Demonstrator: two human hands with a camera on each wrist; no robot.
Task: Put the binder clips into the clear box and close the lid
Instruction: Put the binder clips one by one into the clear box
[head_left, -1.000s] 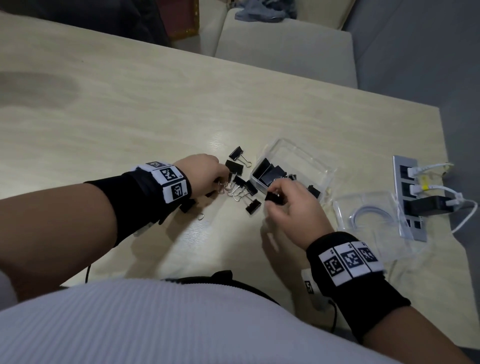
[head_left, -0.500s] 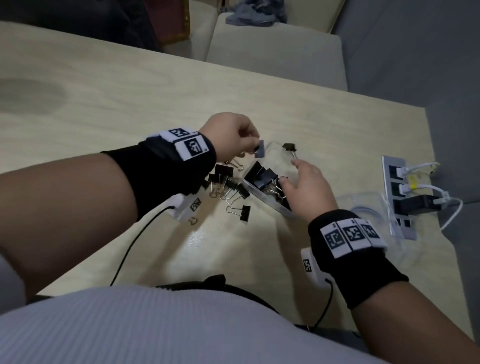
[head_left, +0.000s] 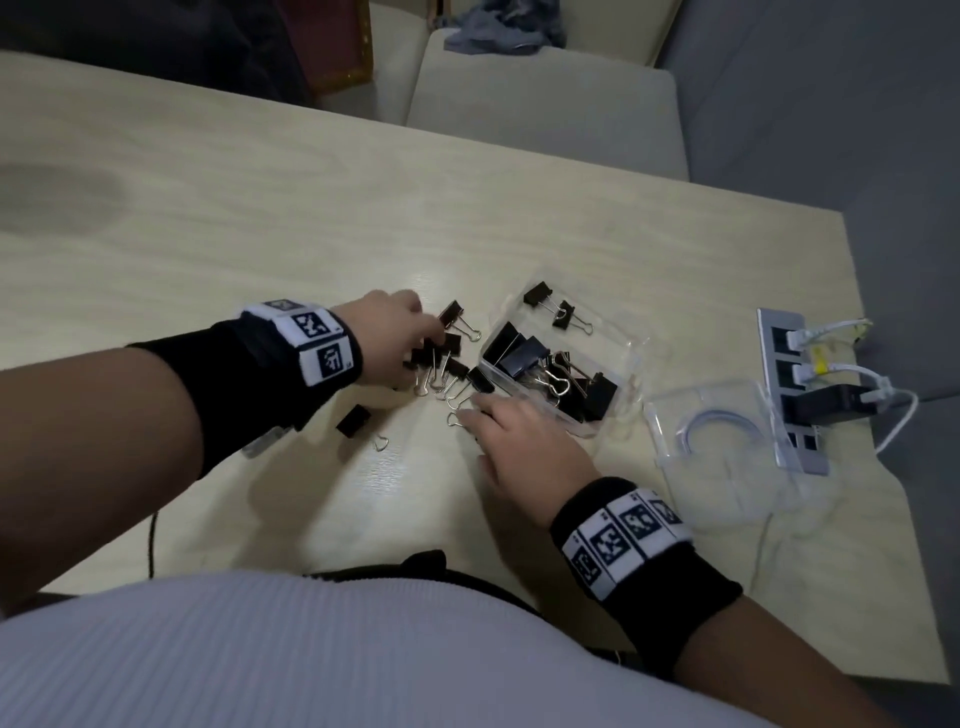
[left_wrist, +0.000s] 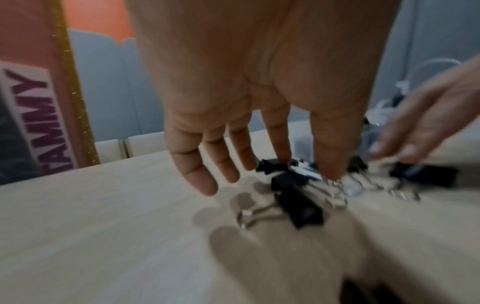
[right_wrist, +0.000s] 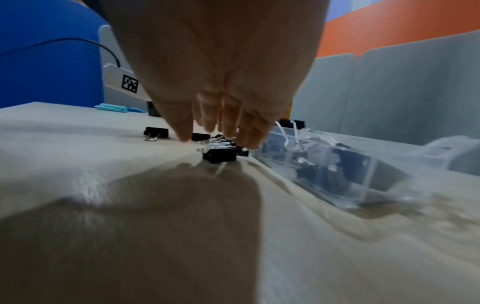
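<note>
The clear box (head_left: 615, 338) lies open at mid-table with several black binder clips (head_left: 519, 349) inside. More loose clips (head_left: 441, 364) are piled just left of it, and one single clip (head_left: 354, 420) lies nearer me. My left hand (head_left: 415, 338) reaches down onto the pile with straight, spread fingers (left_wrist: 280, 148), the tips touching clips (left_wrist: 298, 197). My right hand (head_left: 470, 413) lies low in front of the box, and its straight fingers (right_wrist: 182, 127) touch the wire handles of a clip (right_wrist: 219, 155). The clear lid (head_left: 727, 457) lies flat to the right of the box.
A grey power strip (head_left: 779, 353) with white plugs and cables sits at the table's right edge, beside the lid. A thin white cable loop (head_left: 711, 421) shows through the lid. Beige chairs (head_left: 545, 104) stand beyond the far edge. A black cable (head_left: 151, 540) hangs at the near edge.
My left hand, raised over the box with a clip half a second ago, has come back down to the loose pile empty. My right hand slid left from the box to the clips in front.
</note>
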